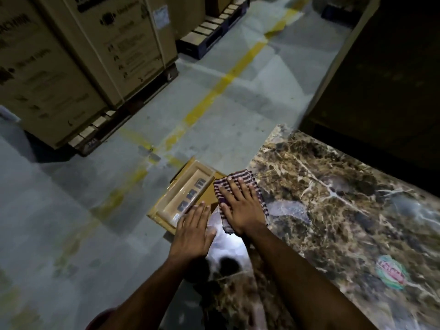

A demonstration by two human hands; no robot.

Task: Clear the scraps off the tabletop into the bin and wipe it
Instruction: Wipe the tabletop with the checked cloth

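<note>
Your right hand [240,206] lies flat on the striped cloth [238,184], fingers [242,185] straight, pressing it onto the marble surface [333,198] at its far left corner. Your left hand [192,232] rests flat at the left edge, fingers relaxed and holding nothing. Just beyond that edge, a cardboard box [183,196] sits on the floor [95,198]. A round sticker [391,272] lies on the surface near right. Large cartons [71,55] on pallets stand far left.
</note>
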